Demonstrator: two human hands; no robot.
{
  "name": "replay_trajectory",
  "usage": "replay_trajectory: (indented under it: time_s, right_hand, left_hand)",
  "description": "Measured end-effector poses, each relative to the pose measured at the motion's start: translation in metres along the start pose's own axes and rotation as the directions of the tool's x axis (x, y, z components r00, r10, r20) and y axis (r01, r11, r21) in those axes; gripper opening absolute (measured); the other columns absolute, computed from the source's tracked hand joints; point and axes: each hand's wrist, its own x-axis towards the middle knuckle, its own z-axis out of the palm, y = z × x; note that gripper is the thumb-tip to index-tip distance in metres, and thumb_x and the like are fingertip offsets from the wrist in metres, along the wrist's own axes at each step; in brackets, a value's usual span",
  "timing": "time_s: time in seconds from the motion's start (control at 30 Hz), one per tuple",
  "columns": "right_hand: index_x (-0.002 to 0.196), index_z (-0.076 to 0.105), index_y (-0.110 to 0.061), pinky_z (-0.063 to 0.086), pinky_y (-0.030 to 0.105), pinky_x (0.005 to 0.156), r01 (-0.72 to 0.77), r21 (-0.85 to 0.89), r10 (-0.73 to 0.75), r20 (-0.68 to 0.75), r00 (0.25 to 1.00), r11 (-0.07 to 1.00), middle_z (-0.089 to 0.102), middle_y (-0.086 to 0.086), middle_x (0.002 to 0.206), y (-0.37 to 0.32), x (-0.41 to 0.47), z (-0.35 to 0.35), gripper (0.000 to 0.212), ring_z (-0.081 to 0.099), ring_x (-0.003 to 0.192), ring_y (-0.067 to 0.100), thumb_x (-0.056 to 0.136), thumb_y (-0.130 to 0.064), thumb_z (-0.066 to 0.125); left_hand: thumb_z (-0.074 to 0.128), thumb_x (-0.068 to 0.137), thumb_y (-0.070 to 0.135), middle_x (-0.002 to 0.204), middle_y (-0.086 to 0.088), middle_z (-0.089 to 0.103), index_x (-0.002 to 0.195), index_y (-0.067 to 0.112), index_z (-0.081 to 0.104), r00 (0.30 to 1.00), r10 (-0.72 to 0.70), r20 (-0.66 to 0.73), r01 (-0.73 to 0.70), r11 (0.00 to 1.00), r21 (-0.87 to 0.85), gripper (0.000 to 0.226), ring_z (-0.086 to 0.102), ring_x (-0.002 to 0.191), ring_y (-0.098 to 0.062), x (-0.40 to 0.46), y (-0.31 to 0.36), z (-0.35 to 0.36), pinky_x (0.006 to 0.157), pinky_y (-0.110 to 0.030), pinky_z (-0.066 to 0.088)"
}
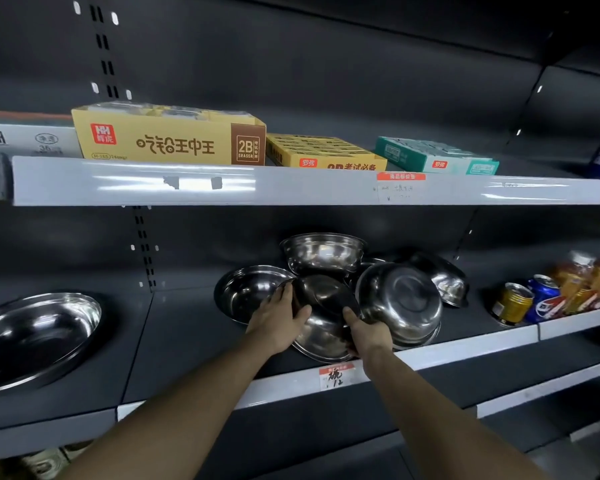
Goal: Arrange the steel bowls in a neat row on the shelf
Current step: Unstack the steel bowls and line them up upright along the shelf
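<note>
Barely started: both hands, left hand (pixel 280 318) and right hand (pixel 368 332), grip one tilted bowl (pixel 321 317) in the jumbled pile (pixel 399 299) mid-shelf (pixel 465 355), no row yet, big bowl (pixel 35 336) far left.

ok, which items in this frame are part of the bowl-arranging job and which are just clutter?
Job:
- held bowl, gripped by left hand and right hand
- upright bowl, left of it
- raised bowl, behind
- overturned bowl, right
- tilted bowl, far right
- large bowl, far left
- shelf

Clutter:
- eraser boxes, upper shelf
- drink cans
- price tag
</note>
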Motion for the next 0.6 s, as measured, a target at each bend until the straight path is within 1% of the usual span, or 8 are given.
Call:
replay_trajectory:
  time_s: [0.1,0.2,0.27,0.37,0.5,0.6]
  right_hand:
    - [0.093,0.066,-0.004,0.057,0.041,0.088,0.028,0.013,-0.028,-0.014,1.0,1.0,0.071,0.011,0.088,0.0,-0.002,-0.001,0.047,0.069,0.088,0.03,0.082,-0.049,0.074]
    - [0.092,0.063,-0.008,0.056,0.038,0.085,0.054,0.04,-0.054,0.006,0.999,0.998,0.071,0.01,0.089,0.0,-0.007,-0.002,0.044,0.068,0.086,0.028,0.081,-0.049,0.075]
    - [0.095,0.064,-0.006,0.056,0.038,0.084,0.069,0.035,-0.07,0.02,0.997,0.997,0.071,0.011,0.089,0.002,-0.01,0.0,0.047,0.068,0.087,0.029,0.08,-0.05,0.075]
    - [0.099,0.068,-0.002,0.058,0.043,0.088,0.088,0.058,-0.091,0.048,0.995,0.994,0.073,0.013,0.092,0.008,-0.015,0.003,0.052,0.07,0.09,0.031,0.079,-0.049,0.076]
    - [0.095,0.071,-0.003,0.057,0.042,0.087,0.144,0.057,-0.148,0.067,0.987,0.988,0.074,0.01,0.084,0.014,-0.024,0.009,0.051,0.07,0.084,0.027,0.08,-0.052,0.075]
    - [0.099,0.069,-0.004,0.056,0.042,0.09,0.173,0.068,-0.179,0.084,0.98,0.983,0.074,0.012,0.094,0.016,-0.033,0.015,0.052,0.069,0.092,0.029,0.08,-0.052,0.074]
  left_hand:
    - [0.035,0.098,0.059,0.165,-0.002,0.014,0.158,0.02,0.008,1.0,-0.017,-0.022,0.017,1.0,-0.02,0.076,0.016,0.15,-0.025,-0.005,0.001,-0.005,0.12,-0.041,0.022]
    - [0.037,0.098,0.057,0.163,-0.004,0.02,0.158,0.019,0.012,0.998,-0.03,-0.056,0.027,0.998,-0.052,0.075,0.022,0.149,-0.027,-0.014,0.001,-0.009,0.119,-0.044,0.026]
    - [0.037,0.099,0.056,0.162,-0.004,0.023,0.158,0.018,0.014,0.996,-0.04,-0.083,0.035,0.998,-0.06,0.074,0.024,0.148,-0.027,-0.021,0.001,-0.011,0.118,-0.044,0.028]
    - [0.04,0.099,0.054,0.16,-0.005,0.028,0.157,0.018,0.018,0.991,-0.055,-0.119,0.047,0.996,-0.075,0.072,0.03,0.145,-0.025,-0.032,0.0,-0.015,0.116,-0.044,0.032]
    - [0.041,0.099,0.051,0.159,-0.006,0.03,0.157,0.016,0.019,0.982,-0.07,-0.175,0.056,0.995,-0.083,0.071,0.032,0.144,-0.024,-0.05,-0.004,-0.018,0.115,-0.043,0.034]
    - [0.041,0.1,0.05,0.158,-0.006,0.031,0.157,0.015,0.019,0.974,-0.09,-0.206,0.074,0.994,-0.086,0.071,0.037,0.141,-0.024,-0.061,-0.009,-0.02,0.113,-0.044,0.037]
